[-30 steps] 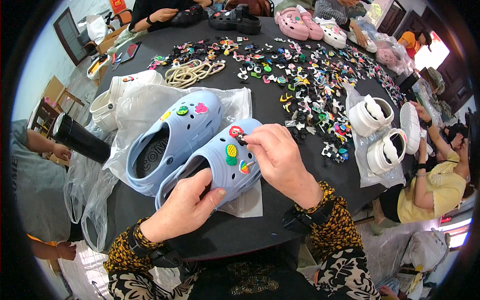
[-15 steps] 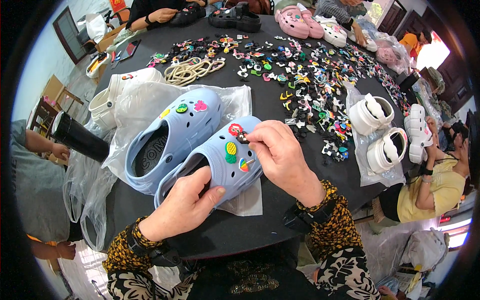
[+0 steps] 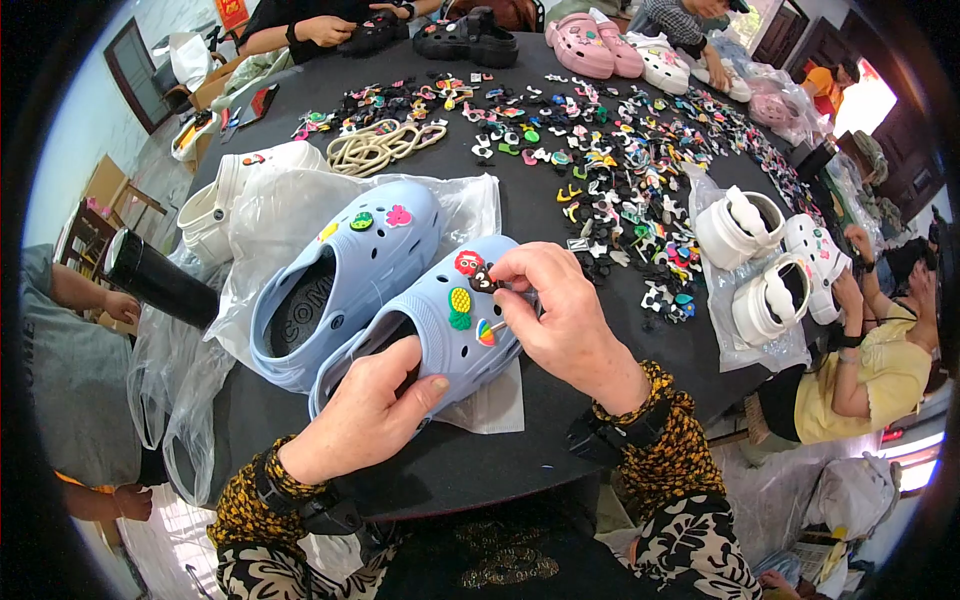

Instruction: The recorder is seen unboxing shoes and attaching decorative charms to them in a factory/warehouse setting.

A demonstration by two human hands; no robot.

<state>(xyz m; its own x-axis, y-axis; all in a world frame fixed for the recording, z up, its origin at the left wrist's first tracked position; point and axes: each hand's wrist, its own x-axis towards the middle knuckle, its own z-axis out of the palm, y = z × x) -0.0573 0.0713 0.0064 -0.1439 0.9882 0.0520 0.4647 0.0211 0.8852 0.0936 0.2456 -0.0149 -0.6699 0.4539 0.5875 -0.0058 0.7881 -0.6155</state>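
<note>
Two light blue clogs lie side by side before me. My left hand [image 3: 370,405] is closed on the opening of the right-hand clog [image 3: 425,342], its index finger reaching inside. On that clog's upper sit a red round charm [image 3: 467,262], a pineapple charm [image 3: 459,308] and a rainbow-coloured charm [image 3: 486,332]. My right hand [image 3: 565,315] pinches a small dark brown charm [image 3: 482,281] against the upper beside the red one; whether its stem is in a hole is hidden. The left-hand clog [image 3: 375,268] carries yellow, green and pink charms and touches no hand.
Many loose charms [image 3: 625,165] cover the table's far middle and right. Beige cord loops [image 3: 385,147], a white clog [image 3: 240,185] and a black bottle [image 3: 160,280] are at left. White shoes [image 3: 738,228] rest on plastic at right. Other people handle clogs around the table.
The dark charm shows more between my right fingers, which have shifted slightly left over the clog. My left hand keeps its grip. At right, a co-worker's white clog has turned.
</note>
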